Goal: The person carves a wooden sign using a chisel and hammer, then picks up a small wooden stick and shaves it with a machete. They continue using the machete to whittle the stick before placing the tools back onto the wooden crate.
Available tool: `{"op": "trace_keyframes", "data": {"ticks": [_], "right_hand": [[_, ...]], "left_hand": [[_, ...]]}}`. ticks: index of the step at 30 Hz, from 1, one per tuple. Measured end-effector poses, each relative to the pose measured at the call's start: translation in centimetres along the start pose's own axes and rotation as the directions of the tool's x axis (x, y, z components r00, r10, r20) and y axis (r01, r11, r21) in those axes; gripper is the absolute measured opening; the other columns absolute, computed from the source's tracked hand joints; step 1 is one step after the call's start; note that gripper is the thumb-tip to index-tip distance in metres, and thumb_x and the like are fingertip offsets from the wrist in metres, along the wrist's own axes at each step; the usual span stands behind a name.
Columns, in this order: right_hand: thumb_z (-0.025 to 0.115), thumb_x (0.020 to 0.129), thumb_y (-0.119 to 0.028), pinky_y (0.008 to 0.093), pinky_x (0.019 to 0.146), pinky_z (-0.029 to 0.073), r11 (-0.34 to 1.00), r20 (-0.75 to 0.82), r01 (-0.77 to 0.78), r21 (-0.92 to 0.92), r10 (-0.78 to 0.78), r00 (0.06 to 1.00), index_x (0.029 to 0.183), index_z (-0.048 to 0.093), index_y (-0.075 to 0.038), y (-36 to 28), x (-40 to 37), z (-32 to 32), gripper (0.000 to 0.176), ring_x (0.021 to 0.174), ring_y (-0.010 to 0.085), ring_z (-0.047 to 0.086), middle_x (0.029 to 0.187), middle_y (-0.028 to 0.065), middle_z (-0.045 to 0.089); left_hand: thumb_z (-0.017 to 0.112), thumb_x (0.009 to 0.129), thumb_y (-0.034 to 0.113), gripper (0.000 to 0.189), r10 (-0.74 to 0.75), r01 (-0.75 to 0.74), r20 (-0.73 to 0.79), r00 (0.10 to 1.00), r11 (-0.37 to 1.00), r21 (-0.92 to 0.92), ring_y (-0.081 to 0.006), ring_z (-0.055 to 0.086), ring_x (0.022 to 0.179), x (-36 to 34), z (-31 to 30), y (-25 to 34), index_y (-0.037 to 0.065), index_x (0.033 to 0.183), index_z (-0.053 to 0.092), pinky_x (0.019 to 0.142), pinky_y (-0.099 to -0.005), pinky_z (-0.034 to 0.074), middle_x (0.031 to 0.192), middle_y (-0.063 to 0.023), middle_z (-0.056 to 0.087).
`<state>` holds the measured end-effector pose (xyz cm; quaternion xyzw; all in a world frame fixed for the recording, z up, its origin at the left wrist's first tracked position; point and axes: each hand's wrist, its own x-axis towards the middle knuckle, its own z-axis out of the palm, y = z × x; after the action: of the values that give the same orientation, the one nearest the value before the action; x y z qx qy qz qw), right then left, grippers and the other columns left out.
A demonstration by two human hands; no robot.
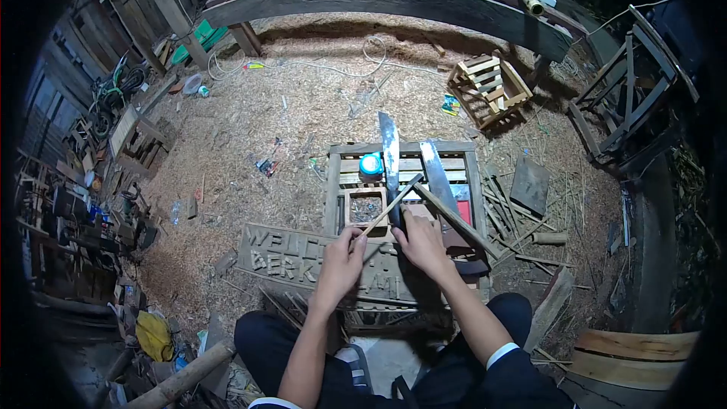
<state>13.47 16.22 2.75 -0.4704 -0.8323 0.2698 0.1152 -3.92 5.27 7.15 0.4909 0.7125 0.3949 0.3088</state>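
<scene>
My left hand (340, 266) is closed around the lower end of a thin wooden stick (388, 209), which slants up to the right across the machete blade. My right hand (422, 242) grips the machete (390, 148) low down, its handle mostly hidden by the fingers; the blade points away from me. Under both hands is a slatted wooden stand (334, 182). On it sit a small wooden box (349, 204) of nails or similar bits, a blue-lidded jar (371, 165), a saw blade (437, 170) and a longer wooden strip (458, 221).
A carved letter board (276, 251) lies left of my hands. Ahead are a slatted wooden crate (491, 91) and a heavy timber bench (379, 0). Loose sticks and a dark board (530, 183) lie right. Shavings cover the ground; a bamboo pole (185, 376) is near my left knee.
</scene>
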Motion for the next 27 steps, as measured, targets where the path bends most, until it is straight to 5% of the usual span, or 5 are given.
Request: {"op": "trace_keyframes", "data": {"ticks": [4, 14, 19, 22, 27], "right_hand": [[0.071, 0.092, -0.037, 0.0637, 0.093, 0.039, 0.992, -0.072, -0.071, -0.103, 0.064, 0.995, 0.144, 0.044, 0.0, 0.5, 2.0, 3.3, 0.07, 0.105, 0.0405, 0.065, 0.104, 0.024, 0.069], [0.072, 0.085, -0.034, 0.0505, 0.086, 0.052, 0.944, -0.047, -0.152, 0.293, 0.173, 0.984, 0.117, 0.063, 0.006, -1.6, 1.7, -1.8, 0.051, 0.096, 0.0457, 0.067, 0.1, 0.0295, 0.069], [0.071, 0.087, -0.016, 0.0319, 0.085, 0.052, 0.752, -0.115, -0.073, 0.655, 0.194, 0.974, 0.129, 0.057, 0.007, -5.1, -4.6, -6.3, 0.049, 0.094, 0.015, 0.062, 0.102, 0.0103, 0.068], [0.069, 0.086, -0.008, 0.0302, 0.089, 0.051, 0.758, -0.344, 0.162, 0.632, 0.087, 0.935, 0.139, 0.05, 0.004, -6.4, -7.5, -8.3, 0.058, 0.099, 0.0146, 0.062, 0.112, 0.0093, 0.067], [0.076, 0.092, -0.022, 0.0268, 0.065, 0.047, 0.49, -0.04, -0.312, 0.814, 0.584, 0.811, 0.105, 0.067, -0.001, -6.7, -13.3, -10.8, 0.026, 0.07, 0.0086, 0.056, 0.075, -0.0026, 0.059]], "left_hand": [[0.054, 0.105, 0.017, 0.024, 0.008, -0.007, 0.012, 1.0, 0.992, -0.126, -0.0247, 0.067, 0.069, 0.3, 0.5, -0.8, -0.002, 0.119, 0.055, 0.067, -0.0412, 0.053, 0.087, -0.0155, 0.069], [0.05, 0.109, 0.017, 0.025, -0.043, 0.052, 0.031, 0.999, 0.918, -0.394, -0.0102, 0.059, 0.084, 0.0, -0.2, -0.3, -0.001, 0.127, 0.049, 0.074, -0.0266, 0.049, 0.094, -0.0051, 0.064], [0.054, 0.109, 0.022, 0.024, -0.06, 0.05, -0.008, 0.998, 0.889, -0.454, -0.0077, 0.053, 0.077, -0.3, -1.7, 3.0, 0.0, 0.118, 0.058, 0.067, -0.0245, 0.045, 0.09, -0.0017, 0.062], [0.054, 0.109, 0.024, 0.027, -0.079, 0.163, 0.159, 0.984, 0.76, -0.629, -0.0053, 0.049, 0.072, -1.4, -0.7, 3.8, 0.0, 0.119, 0.063, 0.063, -0.0239, 0.041, 0.082, 0.0013, 0.057], [0.051, 0.11, 0.025, 0.028, 0.074, 0.104, 0.21, 0.975, 0.682, -0.724, -0.0039, 0.036, 0.062, -2.3, 3.2, 4.9, 0.006, 0.13, 0.053, 0.053, -0.0223, 0.031, 0.074, 0.0047, 0.042]]}}
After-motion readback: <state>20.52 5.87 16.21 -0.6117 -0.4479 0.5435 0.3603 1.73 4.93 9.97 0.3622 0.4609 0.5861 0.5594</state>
